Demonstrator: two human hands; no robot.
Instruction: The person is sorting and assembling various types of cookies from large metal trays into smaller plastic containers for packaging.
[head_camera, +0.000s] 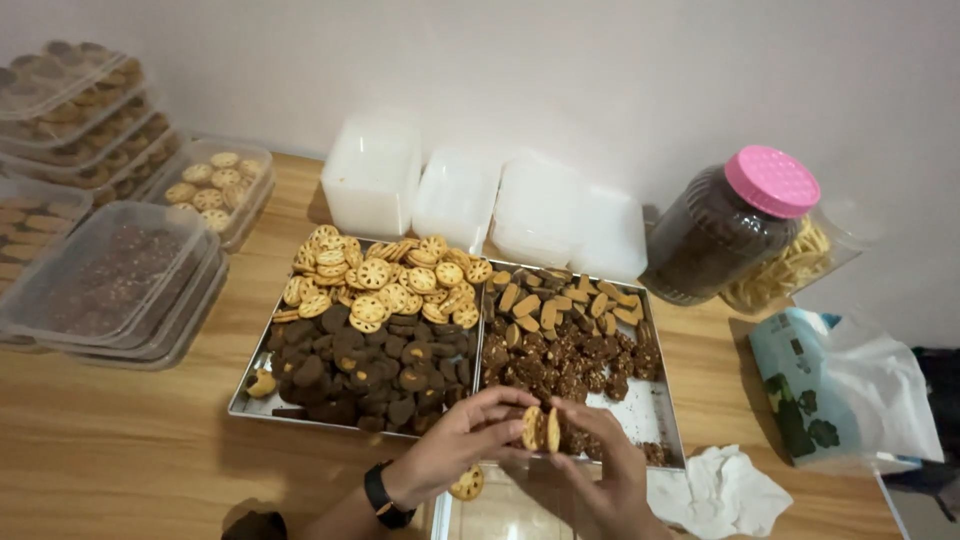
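Note:
My left hand (462, 440), with a black watch on its wrist, and my right hand (600, 470) meet at the bottom centre, just in front of the trays. Together they pinch a pair of round yellow lattice cookies (540, 428) held on edge. Another yellow cookie (467, 484) lies under my left hand. Behind them the left metal tray (245, 402) carries a heap of yellow lattice cookies (385, 280) and dark chocolate cookies (365, 370). The right metal tray (655, 410) bears brown oblong biscuits and dark crumbly pieces (560, 350).
Stacked clear lidded boxes of cookies (110, 280) fill the left side of the wooden table (120, 450). White empty containers (470, 195) line the wall. A dark jar with a pink lid (735, 225), a bag of yellow sticks (795, 265), a plastic bag (840, 390) and a white tissue (720, 490) sit right.

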